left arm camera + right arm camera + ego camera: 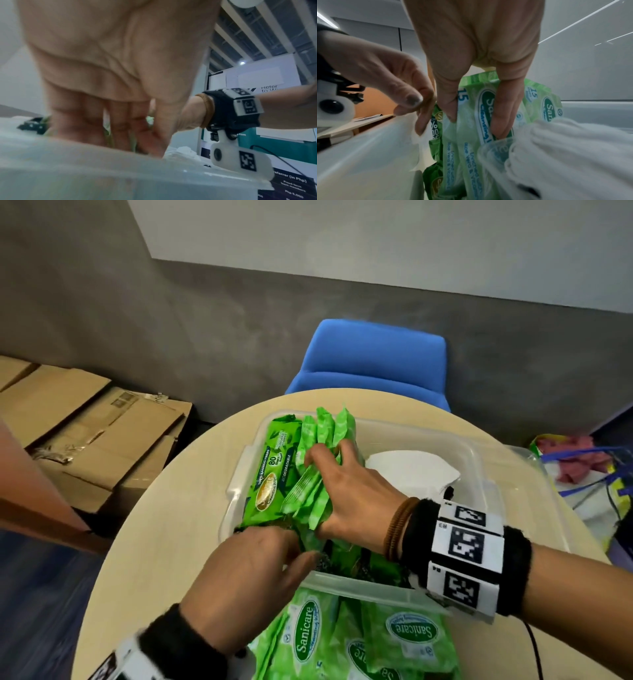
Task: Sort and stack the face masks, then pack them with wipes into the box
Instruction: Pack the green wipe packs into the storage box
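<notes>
A clear plastic box (479, 460) stands on the round table (164, 542). White face masks (411, 470) lie in its right side, also in the right wrist view (573, 148). A large green wipes pack (270, 474) stands against the left wall. My right hand (342, 491) grips a bunch of small green wipe packs (325, 433) standing on edge inside the box, thumb on one side and fingers on the other (476, 121). My left hand (270, 546) reaches over the front left corner, fingers pointing down among the packs (120, 128); their tips are hidden.
More green wipe packs (342, 638) lie on the table in front of the box. A blue chair (373, 357) stands beyond the table. Flattened cardboard boxes (96, 433) lie on the floor at left, and a bag (582, 467) sits at right.
</notes>
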`<move>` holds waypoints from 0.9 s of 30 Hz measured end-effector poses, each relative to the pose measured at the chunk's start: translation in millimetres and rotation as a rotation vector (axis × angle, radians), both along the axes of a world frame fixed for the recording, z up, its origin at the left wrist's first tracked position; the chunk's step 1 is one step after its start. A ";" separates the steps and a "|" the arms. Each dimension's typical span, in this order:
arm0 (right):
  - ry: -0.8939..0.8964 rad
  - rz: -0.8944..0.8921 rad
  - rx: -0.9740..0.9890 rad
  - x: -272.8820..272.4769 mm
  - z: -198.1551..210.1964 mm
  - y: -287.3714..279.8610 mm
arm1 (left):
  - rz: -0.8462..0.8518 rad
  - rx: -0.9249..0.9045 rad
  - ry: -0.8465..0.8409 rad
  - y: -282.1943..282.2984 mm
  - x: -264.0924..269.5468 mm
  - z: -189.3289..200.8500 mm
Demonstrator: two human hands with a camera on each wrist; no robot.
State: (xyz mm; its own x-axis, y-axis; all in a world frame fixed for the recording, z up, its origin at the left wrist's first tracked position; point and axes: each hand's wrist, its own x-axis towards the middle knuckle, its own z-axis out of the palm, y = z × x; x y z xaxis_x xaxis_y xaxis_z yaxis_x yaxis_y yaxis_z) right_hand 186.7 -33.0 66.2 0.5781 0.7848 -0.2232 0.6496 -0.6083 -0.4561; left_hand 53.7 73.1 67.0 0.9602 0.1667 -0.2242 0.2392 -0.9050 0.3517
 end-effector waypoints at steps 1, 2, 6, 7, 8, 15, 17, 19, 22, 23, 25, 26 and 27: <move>0.002 -0.001 0.003 -0.5 1.2 0.8 | -0.036 -0.036 -0.009 0.1 4.8 -4.3; 0.012 0.001 0.001 -1.1 2.5 0.6 | -0.066 -0.061 -0.001 -0.5 8.6 -8.7; 0.070 -0.064 0.035 1.4 13.7 -11.6 | -0.154 -0.103 0.063 0.3 18.7 -25.5; 0.035 -0.077 0.029 2.3 16.7 -14.8 | -0.170 -0.111 0.076 1.0 20.6 -27.6; -0.001 -0.089 0.014 3.8 18.6 -17.1 | -0.186 -0.122 0.083 1.2 23.6 -28.6; 0.144 -0.188 0.003 15.8 11.6 -10.9 | -0.234 -0.207 0.137 -1.5 39.0 -38.8; 0.129 -0.209 0.015 14.4 11.8 -12.1 | -0.256 -0.185 0.108 -0.4 35.3 -37.3; 0.107 -0.194 0.057 10.9 14.5 -14.9 | -0.268 -0.134 0.048 -0.1 34.2 -30.3; 0.103 -0.135 0.091 8.4 17.9 -15.9 | -0.214 -0.136 -0.021 -1.2 39.7 -25.0; 0.093 -0.125 0.075 8.5 17.9 -14.5 | -0.197 -0.151 -0.025 -2.1 41.5 -25.5; 0.102 -0.155 0.041 5.7 17.8 -12.8 | -0.195 -0.165 -0.029 -4.2 40.1 -28.7; 0.121 -0.174 0.032 4.4 19.3 -13.4 | -0.206 -0.159 -0.033 -4.7 37.3 -29.6; 0.142 -0.187 0.030 2.2 22.2 -16.2 | -0.220 -0.136 -0.037 -4.8 32.2 -28.2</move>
